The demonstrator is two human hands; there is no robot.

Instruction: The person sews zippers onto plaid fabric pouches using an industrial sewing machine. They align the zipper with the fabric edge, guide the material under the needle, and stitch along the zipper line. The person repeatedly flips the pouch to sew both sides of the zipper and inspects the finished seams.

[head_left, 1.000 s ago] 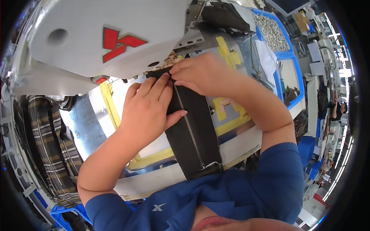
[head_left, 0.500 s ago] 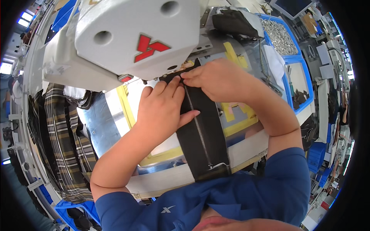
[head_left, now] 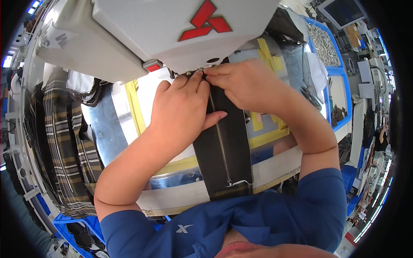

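Observation:
A black fabric panel (head_left: 236, 142) with a metal zipper (head_left: 220, 138) down its middle runs from under the white sewing machine head (head_left: 159, 38) toward my body. My left hand (head_left: 178, 107) lies on the panel's left side, fingers stretched toward the machine and thumb apart, resting across the zipper. My right hand (head_left: 254, 86) has its fingers and thumb pressed together on the panel's far end, right against the left fingertips. The machine head hides the needle area and the panel's far edge. A light-coloured pull or cord (head_left: 239, 182) shows at the zipper's near end.
Yellow tape (head_left: 269, 139) marks the machine's table. Olive plaid fabric pieces (head_left: 58, 142) hang at the left. At the right stand a blue tray of metal parts (head_left: 323, 45) and a blue tray with tools (head_left: 337, 101). Scissors (head_left: 310, 96) lie beside them.
The machine head appears higher and further right as my view shifts. My hands stay on the panel's far end, now slightly closer to the machine.

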